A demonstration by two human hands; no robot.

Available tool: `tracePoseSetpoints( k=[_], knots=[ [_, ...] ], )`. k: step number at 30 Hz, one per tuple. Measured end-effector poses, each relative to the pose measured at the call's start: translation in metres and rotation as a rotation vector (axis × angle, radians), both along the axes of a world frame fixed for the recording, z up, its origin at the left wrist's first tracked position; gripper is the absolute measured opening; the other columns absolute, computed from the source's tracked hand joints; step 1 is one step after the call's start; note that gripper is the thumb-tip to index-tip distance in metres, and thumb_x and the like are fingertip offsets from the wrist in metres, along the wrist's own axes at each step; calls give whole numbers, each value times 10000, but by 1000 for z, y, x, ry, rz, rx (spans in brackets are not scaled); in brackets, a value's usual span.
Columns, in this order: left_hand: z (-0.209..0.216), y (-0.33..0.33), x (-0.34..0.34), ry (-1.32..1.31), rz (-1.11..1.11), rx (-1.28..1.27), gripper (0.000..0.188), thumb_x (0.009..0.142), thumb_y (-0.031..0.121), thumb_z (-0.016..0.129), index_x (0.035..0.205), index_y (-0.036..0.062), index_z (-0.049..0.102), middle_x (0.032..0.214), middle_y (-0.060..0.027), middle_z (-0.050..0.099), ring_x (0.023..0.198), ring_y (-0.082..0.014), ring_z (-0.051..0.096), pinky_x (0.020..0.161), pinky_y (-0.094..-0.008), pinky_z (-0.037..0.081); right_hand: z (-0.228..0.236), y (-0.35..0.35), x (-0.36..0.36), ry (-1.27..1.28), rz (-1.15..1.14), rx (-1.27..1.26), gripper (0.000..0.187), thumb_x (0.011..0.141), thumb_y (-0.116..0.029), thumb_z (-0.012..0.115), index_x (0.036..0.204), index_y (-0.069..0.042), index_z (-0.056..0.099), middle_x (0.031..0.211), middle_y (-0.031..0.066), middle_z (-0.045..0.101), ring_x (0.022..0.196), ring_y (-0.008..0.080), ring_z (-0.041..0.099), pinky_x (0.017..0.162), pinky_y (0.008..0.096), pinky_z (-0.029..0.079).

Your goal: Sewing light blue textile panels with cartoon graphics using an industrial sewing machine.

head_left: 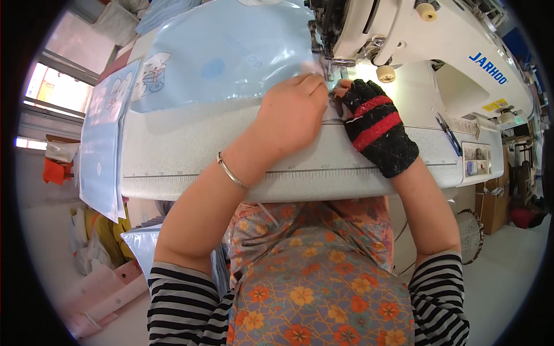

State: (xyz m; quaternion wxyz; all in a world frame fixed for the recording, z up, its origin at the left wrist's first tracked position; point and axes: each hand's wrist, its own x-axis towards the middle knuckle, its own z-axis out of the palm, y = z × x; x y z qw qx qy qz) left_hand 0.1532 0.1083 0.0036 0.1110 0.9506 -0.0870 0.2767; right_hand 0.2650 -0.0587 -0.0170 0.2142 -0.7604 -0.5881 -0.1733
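Honestly, left hand [297,109] and gloved right hand [378,127] are right by the presser foot [330,72].
Fingertips bunch close together, can't tell what they're pinching; glossy blue sheet [231,63] lies just left of the foot, reaching under the left hand. Slick stuff could slide, skewing it or catching a finger. Farther right, a tray [476,180] holds small bits, one blue [470,168].

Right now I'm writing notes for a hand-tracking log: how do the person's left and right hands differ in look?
The left hand is bare, while the right hand wears a black glove with red stripes. A silver bangle circles the left wrist; none shows on the right wrist. Both hands are near the needle area of the sewing machine.
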Motion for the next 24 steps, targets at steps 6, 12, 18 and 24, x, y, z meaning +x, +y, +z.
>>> tracePoseSetpoints(
  k=[6, 12, 18, 24],
  knots=[
    [-8, 17, 11, -12, 78, -19, 264, 759, 117, 664, 985, -12, 620, 1125, -172, 627, 1035, -320, 616, 894, -405, 506, 9, 7, -8, 44, -47, 62, 191, 834, -7, 561, 998, -48, 650, 1086, 146, 646, 985, 324, 609, 870, 418, 497],
    [3, 35, -2, -6, 151, -33, 417, 787, 171, 669, 1165, 12, 596, 1246, -167, 584, 1196, -323, 530, 1050, -512, 385, 7, -1, -3, 87, -21, 121, 179, 832, -16, 562, 979, -45, 659, 1037, 147, 668, 940, 343, 627, 854, 425, 507],
    [9, 75, -36, -4, 639, -11, 616, 762, 226, 680, 1325, 28, 525, 1367, -199, 511, 1352, -358, 373, 1117, -591, 231, 13, -2, -10, 139, -14, 82, 227, 841, 13, 544, 1025, -43, 664, 1075, 161, 660, 999, 348, 623, 898, 417, 506],
    [-1, 97, -50, 86, 565, -41, 503, 745, 146, 640, 1230, 27, 579, 1201, -172, 594, 1138, -334, 556, 959, -466, 444, 6, -3, -4, 175, -30, 87, 234, 839, 26, 552, 1028, -46, 671, 1077, 159, 658, 1005, 345, 623, 896, 414, 505]
  ],
)
